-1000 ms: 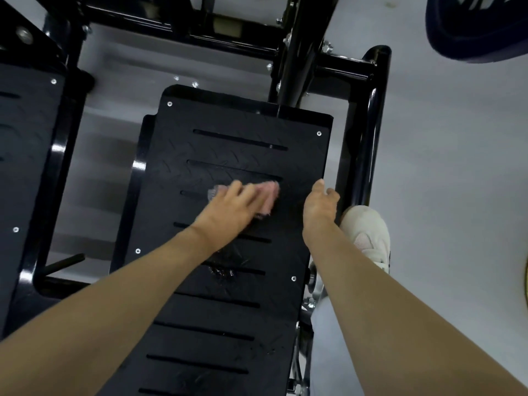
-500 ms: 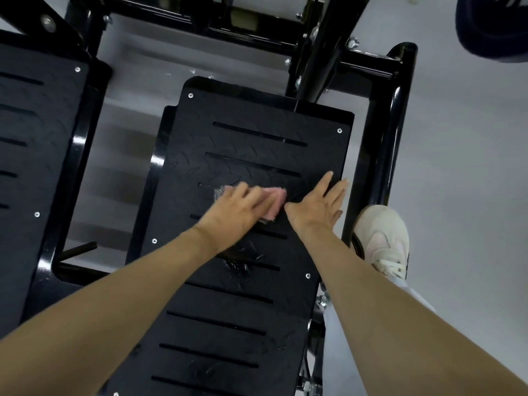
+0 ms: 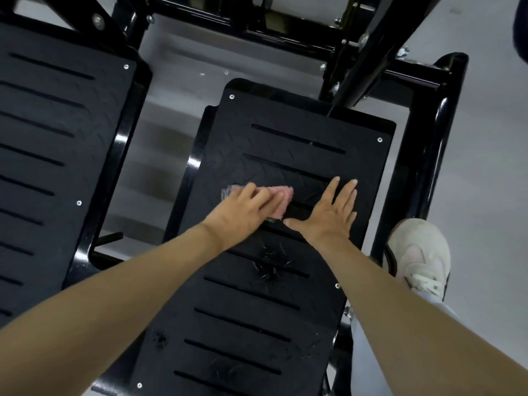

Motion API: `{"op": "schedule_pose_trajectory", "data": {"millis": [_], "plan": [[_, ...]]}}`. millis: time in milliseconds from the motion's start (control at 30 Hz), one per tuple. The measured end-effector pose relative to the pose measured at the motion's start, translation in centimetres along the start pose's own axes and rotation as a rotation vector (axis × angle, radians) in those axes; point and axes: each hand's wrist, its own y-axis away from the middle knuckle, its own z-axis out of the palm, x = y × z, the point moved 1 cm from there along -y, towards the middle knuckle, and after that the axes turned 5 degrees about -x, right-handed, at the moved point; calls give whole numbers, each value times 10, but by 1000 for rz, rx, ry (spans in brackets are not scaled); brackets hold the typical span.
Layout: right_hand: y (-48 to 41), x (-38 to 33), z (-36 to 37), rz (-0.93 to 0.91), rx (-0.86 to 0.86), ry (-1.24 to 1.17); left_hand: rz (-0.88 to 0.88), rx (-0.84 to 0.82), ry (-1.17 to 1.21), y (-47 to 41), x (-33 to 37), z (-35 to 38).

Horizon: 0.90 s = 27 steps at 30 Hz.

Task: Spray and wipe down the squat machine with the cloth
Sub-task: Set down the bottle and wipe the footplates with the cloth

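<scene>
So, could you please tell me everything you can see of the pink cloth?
The cloth is small, pink and fuzzy, like terry, with a greyish edge at its left end. It lies bunched on the slotted black footplate, about midway up it. The left hand presses flat on it, hiding most of it. The right hand lies flat on the plate close beside it; whether its thumb touches the cloth is unclear.

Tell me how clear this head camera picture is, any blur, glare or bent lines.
Head view: the left hand and pink cloth are softened by motion blur; the right hand, flat on the foot plate, is a little sharper; bright glare streaks sit on the glossy frame rail; the wet patch glints; the wide lens slightly bows straight edges near the borders.
</scene>
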Motion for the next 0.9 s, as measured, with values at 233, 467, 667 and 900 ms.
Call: {"op": "schedule_pose_trajectory", "data": {"millis": [233, 467, 667, 900], "plan": [[-1, -2, 1, 7, 13, -15, -731, -155, 288, 16, -73, 9], [1, -1, 6, -30, 163, -65, -254, -118, 99, 34, -8, 15], [8, -1, 11, -20, 247, -18, -293, -104, 67, 49, -49, 21], [19, -2, 24, 34, 230, -53, -578, -119, 304, 28, 12, 7]]}}
